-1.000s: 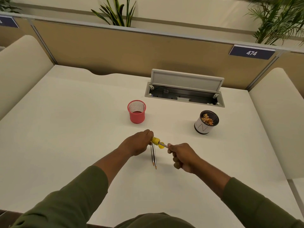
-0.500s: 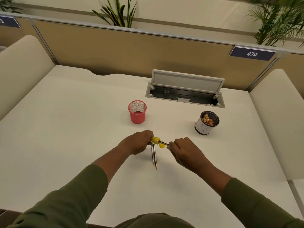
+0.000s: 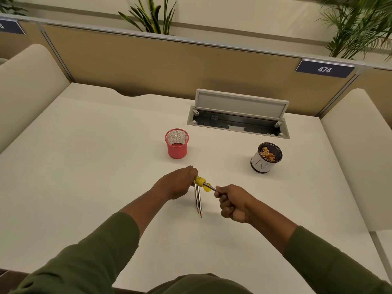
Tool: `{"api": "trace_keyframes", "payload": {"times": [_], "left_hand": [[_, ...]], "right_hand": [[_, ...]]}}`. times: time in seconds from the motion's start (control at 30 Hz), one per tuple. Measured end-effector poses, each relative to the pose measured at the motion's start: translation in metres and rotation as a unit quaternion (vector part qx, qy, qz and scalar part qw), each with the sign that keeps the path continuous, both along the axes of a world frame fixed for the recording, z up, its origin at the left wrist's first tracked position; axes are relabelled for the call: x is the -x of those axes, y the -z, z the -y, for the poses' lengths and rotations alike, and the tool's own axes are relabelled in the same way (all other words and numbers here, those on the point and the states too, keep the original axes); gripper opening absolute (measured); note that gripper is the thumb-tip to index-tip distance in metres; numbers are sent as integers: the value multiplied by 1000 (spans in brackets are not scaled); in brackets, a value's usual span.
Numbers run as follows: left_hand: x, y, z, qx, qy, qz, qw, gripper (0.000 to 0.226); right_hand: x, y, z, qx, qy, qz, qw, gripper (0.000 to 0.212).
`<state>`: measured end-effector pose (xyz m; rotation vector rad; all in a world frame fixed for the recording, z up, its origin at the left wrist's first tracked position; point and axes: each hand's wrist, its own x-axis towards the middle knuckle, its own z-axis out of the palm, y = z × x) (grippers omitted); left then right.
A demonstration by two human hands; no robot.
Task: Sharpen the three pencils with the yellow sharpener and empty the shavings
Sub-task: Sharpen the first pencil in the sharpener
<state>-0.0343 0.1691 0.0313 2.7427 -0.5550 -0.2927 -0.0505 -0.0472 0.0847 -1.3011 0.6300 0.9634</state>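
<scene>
Currently, left to right on the white desk point(image 3: 84, 166): the red mesh cup point(image 3: 177, 144) stands upright past the hands, nothing visible inside it. Left hand point(image 3: 177, 183) hovers over the desk near centre, fingers curled closed around the yellow sharpener point(image 3: 200, 181); only the sharpener's right end sticks out past the knuckles. A small yellow piece point(image 3: 206, 187) sits just beside and below the sharpener body, can't tell if it's attached or lying loose on the desk. Two pencils point(image 3: 198, 200) lie flat on the desk directly under the sharpener, side by side and touching, tips pointing toward the person; their far ends are hidden under the left hand. A third pencil point(image 3: 212, 188) runs from the sharpener's opening toward the right, only a short stretch of shaft showing between the two hands. Right hand point(image 3: 233, 203) is in a closed fist around that pencil's near end, thumb on top, wrist angled toward the body. Farther right and back, a white-and-black cup point(image 3: 265, 161) stands upright with shavings point(image 3: 268, 154) in it, well apart from both hands. Behind it, the desk's cable hatch point(image 3: 239, 115) has its lid propped open. Both forearms wear olive green sleeves point(image 3: 95, 257).
</scene>
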Motion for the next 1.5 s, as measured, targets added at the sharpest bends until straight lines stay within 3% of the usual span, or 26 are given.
{"api": "trace_keyframes", "payload": {"times": [0.07, 0.1, 0.13, 0.2, 0.3, 0.37, 0.4, 0.47, 0.5, 0.57, 0.63, 0.73, 0.77, 0.8, 0.9, 1.07, 1.2, 1.33, 1.5], "left_hand": [[-2, -1, -1, 0, 3, -1, 1000, 18], [-2, -2, -1, 2, 2, -2, 1000, 18], [-3, -1, -2, 5, 1, -4, 1000, 17], [-2, 0, -3, 13, -2, -10, 1000, 15], [-1, 2, -1, 18, -7, -26, 999, 12], [0, 2, 0, 17, -8, -35, 999, 10], [0, 2, 0, 17, -7, -35, 999, 9], [0, 1, 2, 19, -6, -29, 999, 11], [0, 0, 2, 20, -8, -25, 999, 12], [1, -2, 4, 20, -15, -12, 1000, 15], [1, -2, 5, 19, -18, 0, 1000, 18], [3, -2, 4, 18, -16, 16, 1000, 17], [3, -2, 4, 17, -13, 20, 1000, 17], [3, -3, 4, 16, -11, 24, 1000, 17], [3, -6, 5, 21, -8, 39, 999, 16], [4, -6, 5, 32, -4, 47, 998, 18], [6, -4, 5, 49, -23, 47, 997, 16], [8, -3, 5, 67, -37, 38, 996, 14], [9, 0, 5, 94, -58, 22, 994, 13]], "right_hand": [[1, 0, 0, 64, -58, 77, 993, 35], [2, 2, 0, 134, -117, 173, 969, 37], [4, 3, 2, 218, -186, 287, 914, 38], [6, 9, 6, 345, -297, 483, 748, 29], [5, 15, 15, 430, -400, 638, 499, 18], [3, 17, 19, 436, -430, 684, 396, 16], [2, 17, 21, 433, -424, 699, 380, 16], [2, 18, 22, 417, -405, 708, 401, 13], [2, 18, 22, 410, -393, 702, 430, 11], [3, 15, 15, 398, -370, 655, 524, 15], [3, 9, 5, 378, -340, 555, 658, 30], [-2, 1, -3, 215, -168, 289, 917, 34], [-3, -1, -4, 135, -104, 174, 970, 32], [-5, -3, -3, 72, -62, 80, 992, 32], [-9, -7, 1, -3, -34, -41, 999, 37], [-9, -9, 1, 1, -48, -54, 997, 38], [-8, -13, 4, 59, -112, 43, 991, 34], [-4, -12, 4, 141, -187, 181, 955, 38], [1, -4, 10, 270, -271, 357, 852, 45]]}}
